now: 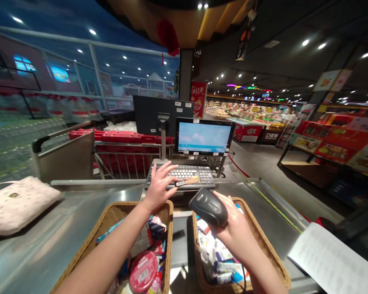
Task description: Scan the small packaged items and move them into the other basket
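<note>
My left hand (161, 185) reaches over the black keyboard (207, 173) with its fingers spread. A small narrow packet (188, 181), dark with a white label at one end and yellowish at the other, is on or just above the keys. Its labelled end lies by my left thumb and index finger; I see no clear grip on it. My right hand (233, 218) is wrapped round a black handheld barcode scanner (210, 207), its head turned towards the keyboard. The scanner is above the right wicker basket (271, 255), where many small packets (214, 253) lie.
Under my left forearm, a left wicker basket (95, 222) holds packets and a round pink container (143, 271). A lit monitor (204, 136) stands behind the keyboard. A pale handbag (21, 206) rests on the metal counter (76, 210) at left; paper sheets (334, 259) lie at right.
</note>
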{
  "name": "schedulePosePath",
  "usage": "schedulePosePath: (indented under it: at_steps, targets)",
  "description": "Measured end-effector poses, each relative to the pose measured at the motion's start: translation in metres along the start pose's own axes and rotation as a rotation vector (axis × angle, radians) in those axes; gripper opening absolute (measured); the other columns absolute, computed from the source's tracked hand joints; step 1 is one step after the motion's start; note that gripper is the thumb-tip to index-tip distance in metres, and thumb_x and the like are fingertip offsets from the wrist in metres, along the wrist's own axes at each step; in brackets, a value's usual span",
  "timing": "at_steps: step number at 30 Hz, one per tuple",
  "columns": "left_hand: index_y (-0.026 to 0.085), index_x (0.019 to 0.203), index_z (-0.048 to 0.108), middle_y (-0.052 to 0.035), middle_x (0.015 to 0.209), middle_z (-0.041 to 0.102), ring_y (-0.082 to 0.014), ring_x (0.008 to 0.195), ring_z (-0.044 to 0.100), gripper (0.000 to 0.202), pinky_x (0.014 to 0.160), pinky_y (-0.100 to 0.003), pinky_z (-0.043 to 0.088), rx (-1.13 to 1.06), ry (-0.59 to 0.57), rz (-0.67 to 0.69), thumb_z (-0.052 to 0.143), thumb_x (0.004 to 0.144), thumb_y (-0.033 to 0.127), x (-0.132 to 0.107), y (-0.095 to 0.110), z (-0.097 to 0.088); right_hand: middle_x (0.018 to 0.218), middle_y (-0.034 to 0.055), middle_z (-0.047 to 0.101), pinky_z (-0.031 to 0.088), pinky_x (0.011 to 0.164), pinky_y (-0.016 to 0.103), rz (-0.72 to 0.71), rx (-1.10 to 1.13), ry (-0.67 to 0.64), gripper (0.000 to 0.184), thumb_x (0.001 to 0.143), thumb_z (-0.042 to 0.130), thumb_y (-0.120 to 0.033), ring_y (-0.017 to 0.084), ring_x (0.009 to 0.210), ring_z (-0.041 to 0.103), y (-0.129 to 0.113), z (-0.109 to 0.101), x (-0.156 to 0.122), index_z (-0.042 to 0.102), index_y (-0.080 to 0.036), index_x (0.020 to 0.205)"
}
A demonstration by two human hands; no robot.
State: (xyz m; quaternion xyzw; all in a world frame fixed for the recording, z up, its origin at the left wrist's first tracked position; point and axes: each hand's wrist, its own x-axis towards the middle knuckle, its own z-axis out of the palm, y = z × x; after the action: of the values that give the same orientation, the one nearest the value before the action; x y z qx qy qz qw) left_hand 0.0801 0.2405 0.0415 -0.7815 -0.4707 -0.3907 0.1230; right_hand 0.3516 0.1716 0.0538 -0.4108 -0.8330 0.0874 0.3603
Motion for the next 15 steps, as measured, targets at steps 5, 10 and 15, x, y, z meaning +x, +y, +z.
schedulePosePath:
  at_steps: [5,10,15]
  targets:
    - [0.024,0.089,0.068,-0.0048,0.136,0.058,-0.026,0.139,0.039,0.011,0.119,-0.059,0.008,0.01,0.013,-0.031,0.06,0.082,0.023,-0.012,-0.015,-0.016,0.13,0.0142,0.064,0.034,0.109,0.066,-0.017,0.0,-0.026,0.048,0.076,0.058,-0.021,0.036,0.128,0.053,-0.011,0.014,0.005,0.062,-0.021,0.124]
    - [0.025,0.09,0.068,-0.0051,0.137,0.058,-0.0269,0.139,0.039,0.012,0.119,-0.059,0.007,0.017,0.013,-0.056,0.061,0.081,0.022,-0.023,-0.028,-0.029,0.129,0.0131,0.064,0.039,0.11,0.058,-0.042,0.004,-0.016,0.05,0.074,0.058,-0.016,0.033,0.128,0.053,-0.024,0.022,0.009,0.062,-0.019,0.124]
    - [0.025,0.088,0.068,-0.0059,0.137,0.058,-0.0277,0.138,0.041,0.011,0.118,-0.06,0.008,0.021,0.01,-0.077,0.061,0.08,0.021,-0.036,-0.041,-0.037,0.129,0.0119,0.064,0.04,0.109,0.056,-0.064,0.016,-0.004,0.049,0.075,0.06,-0.014,0.032,0.127,0.054,-0.033,0.032,0.011,0.062,-0.021,0.124]
